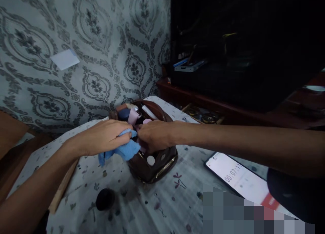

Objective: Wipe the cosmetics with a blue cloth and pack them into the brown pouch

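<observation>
Here's the left hand (111, 136), its grip closed around a soft blue cloth (128, 149) at the left side of the open dark-brown zippered bag (144, 171). And the right hand (154, 134) is down in the bag's mouth, fingers bent inward — whether that grip has hold of anything, I cannot tell. The bag sits near the far corner of the white, plant-printed surface (137, 213), a slim white tube (149, 111) and a pale pink flat-ended tube (133, 116) poking up inside. Toward the near edge, a round black object (105, 199); by the right edge, a black-framed phone (236, 176) reads 00:07:11.
</observation>
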Tool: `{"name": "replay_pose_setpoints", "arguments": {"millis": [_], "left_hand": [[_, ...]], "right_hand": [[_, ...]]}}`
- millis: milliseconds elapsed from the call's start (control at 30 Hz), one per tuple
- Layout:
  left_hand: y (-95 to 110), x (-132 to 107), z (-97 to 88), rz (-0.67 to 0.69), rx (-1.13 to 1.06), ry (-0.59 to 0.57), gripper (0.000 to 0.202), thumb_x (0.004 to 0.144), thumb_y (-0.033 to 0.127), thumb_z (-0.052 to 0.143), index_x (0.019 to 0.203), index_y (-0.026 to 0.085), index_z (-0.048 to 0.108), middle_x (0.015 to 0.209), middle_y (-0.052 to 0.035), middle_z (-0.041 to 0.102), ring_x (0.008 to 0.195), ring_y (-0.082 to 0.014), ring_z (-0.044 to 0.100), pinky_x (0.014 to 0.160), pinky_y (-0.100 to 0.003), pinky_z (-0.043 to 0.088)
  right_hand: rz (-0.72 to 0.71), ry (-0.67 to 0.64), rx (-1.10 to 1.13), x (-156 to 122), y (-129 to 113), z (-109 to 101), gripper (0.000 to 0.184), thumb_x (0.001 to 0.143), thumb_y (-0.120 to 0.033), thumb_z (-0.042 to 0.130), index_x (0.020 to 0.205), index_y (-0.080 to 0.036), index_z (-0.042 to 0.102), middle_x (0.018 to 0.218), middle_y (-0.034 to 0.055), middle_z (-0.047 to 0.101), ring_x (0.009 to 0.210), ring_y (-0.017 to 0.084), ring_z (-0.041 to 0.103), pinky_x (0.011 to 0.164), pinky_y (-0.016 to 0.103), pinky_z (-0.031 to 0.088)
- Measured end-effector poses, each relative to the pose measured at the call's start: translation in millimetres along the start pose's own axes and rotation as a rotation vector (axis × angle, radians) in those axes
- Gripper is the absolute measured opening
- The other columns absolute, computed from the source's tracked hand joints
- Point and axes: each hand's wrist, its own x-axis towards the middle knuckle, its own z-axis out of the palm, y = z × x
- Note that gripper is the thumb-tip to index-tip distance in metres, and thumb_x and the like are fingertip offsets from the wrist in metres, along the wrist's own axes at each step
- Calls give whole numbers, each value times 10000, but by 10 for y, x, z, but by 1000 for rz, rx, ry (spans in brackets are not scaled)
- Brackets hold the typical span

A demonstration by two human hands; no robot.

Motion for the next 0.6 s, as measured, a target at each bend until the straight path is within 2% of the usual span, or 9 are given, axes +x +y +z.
{"name": "replay_pose_setpoints", "arguments": {"millis": [100,167,233,300,433,500,600], "left_hand": [[9,21,-5,5,-24,-33,363,976,321,330,1007,214,675,935,-26,700,865,-197,658,837,-299,467],[12,20,-4,2,-28,-22,368,986,341,324,1012,212,667,968,-37,702,907,-211,660,854,-304,471],[18,3,4,2,-33,0,378,995,374,316,1063,218,653,1047,-46,702,987,-225,654,890,-311,475],[30,-30,21,-11,-50,43,397,1003,408,307,1176,230,618,1180,-50,681,1100,-236,628,942,-318,473],[33,-124,89,-66,-135,207,430,1015,423,301,1322,232,535,1394,-64,580,1270,-234,546,1066,-328,426],[3,-170,130,-107,-180,322,415,1018,415,307,1288,218,552,1386,-81,583,1282,-233,535,1097,-338,405],[-67,-229,181,-189,-224,479,372,1013,412,340,1199,211,592,1316,-89,625,1231,-235,564,1076,-359,427]], "right_hand": [[-36,-71,79,-39,25,-86,282,781,-348,705,960,-133,747,940,95,721,842,233,663,652,289,466],[-30,-89,129,-82,47,-156,252,830,-319,651,926,-106,746,808,70,702,719,187,632,594,270,427],[-31,-33,124,-135,78,-227,238,897,-243,566,900,-83,743,754,62,685,666,154,595,583,261,397],[-55,87,120,-194,123,-288,243,924,-158,509,906,-86,741,764,55,688,680,136,580,614,249,390],[-85,305,198,-304,233,-343,260,901,-90,484,895,-134,741,747,18,686,667,116,564,629,227,388],[-35,362,199,-332,272,-325,273,902,-108,471,868,-138,740,738,27,686,660,124,570,617,232,383],[74,381,165,-312,298,-260,258,897,-136,490,871,-131,746,818,77,719,757,163,633,664,244,404]]}}
